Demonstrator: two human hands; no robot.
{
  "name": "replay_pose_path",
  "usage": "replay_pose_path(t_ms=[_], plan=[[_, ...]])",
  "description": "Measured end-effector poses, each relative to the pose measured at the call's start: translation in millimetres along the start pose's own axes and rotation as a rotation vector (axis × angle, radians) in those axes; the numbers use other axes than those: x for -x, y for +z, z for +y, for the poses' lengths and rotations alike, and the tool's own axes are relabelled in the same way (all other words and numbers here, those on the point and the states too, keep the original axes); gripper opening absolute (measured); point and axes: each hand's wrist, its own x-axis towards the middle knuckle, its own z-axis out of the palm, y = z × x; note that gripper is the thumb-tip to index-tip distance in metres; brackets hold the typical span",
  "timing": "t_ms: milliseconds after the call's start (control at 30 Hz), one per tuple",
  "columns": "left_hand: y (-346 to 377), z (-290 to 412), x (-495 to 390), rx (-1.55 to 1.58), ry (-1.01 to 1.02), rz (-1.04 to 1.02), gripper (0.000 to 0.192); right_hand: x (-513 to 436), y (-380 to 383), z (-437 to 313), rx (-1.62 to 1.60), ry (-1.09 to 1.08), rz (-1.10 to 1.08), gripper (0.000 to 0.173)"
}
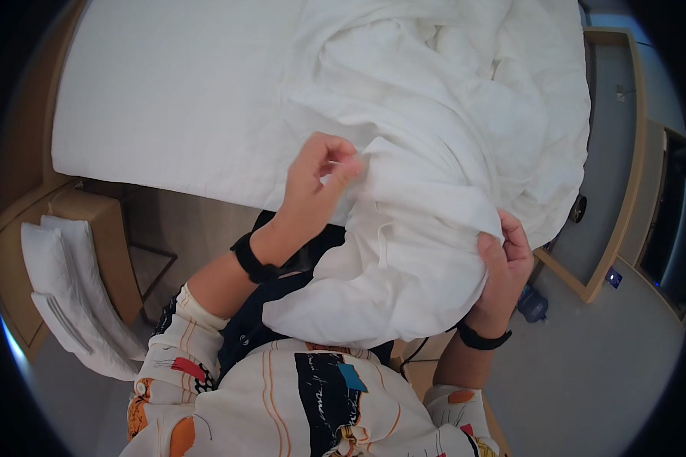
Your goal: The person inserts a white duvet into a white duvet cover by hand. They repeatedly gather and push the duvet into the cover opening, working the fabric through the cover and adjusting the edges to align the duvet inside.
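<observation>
A bunched white duvet cover hangs over the bed's near edge and down in front of my body. Its folds continue up onto the mattress. With thumb and fingers, my right hand grips the folded edge of this cloth on its right side. My left hand is raised at the cloth's upper left, its thumb and forefinger pinched on the blurred edge. Black bands circle both wrists. Under the cloth lies the white-sheeted bed, smooth on the left and covered by rumpled bedding on the right.
White pillows lie on a wooden bedside cabinet at the left. Past the bed's right end are a wood-framed bench or shelf, a large blue plastic bottle on the grey floor, and a dark screen.
</observation>
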Motion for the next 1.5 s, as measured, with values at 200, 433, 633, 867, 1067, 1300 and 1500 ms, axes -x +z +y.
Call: replay_pose_path(t_ms=[200,433,633,867,1067,1300,1500], plan=[[-8.2,-12.5,11.1,-0.387,-0.034,-0.292,0.017,-2.8,7.8,-1.8,-0.084,-0.075,-0.041,0.024],[-30.5,-15.3,15.7,-0.224,-0.158,-0.124,0.013,-8.1,10.8,2.4,-0.065,-0.047,-0.041,0.023],[-13.2,27.8,28.1,-0.186,-0.463,-0.531,0.022,-8.1,17.2,6.5,-0.071,-0.037,-0.052,0.022],[-16.6,20.1,42.9,0.219,-0.731,-0.476,0.023,-7.5,15.2,5.7,0.015,-0.084,0.001,0.021],[-48.5,65.1,82.5,0.56,-0.531,-0.376,0.012,-4.9,17.6,7.4,0.065,-0.087,0.009,0.021],[-36.6,42.7,84.3,0.643,-0.612,-0.312,0.01,-0.1,27.0,13.9,0.197,-0.02,-0.1,0.021],[-25.9,-6.5,73.5,0.763,-1.191,-0.062,0.034,5.2,42.8,47.7,0.282,0.041,-0.304,0.023]])
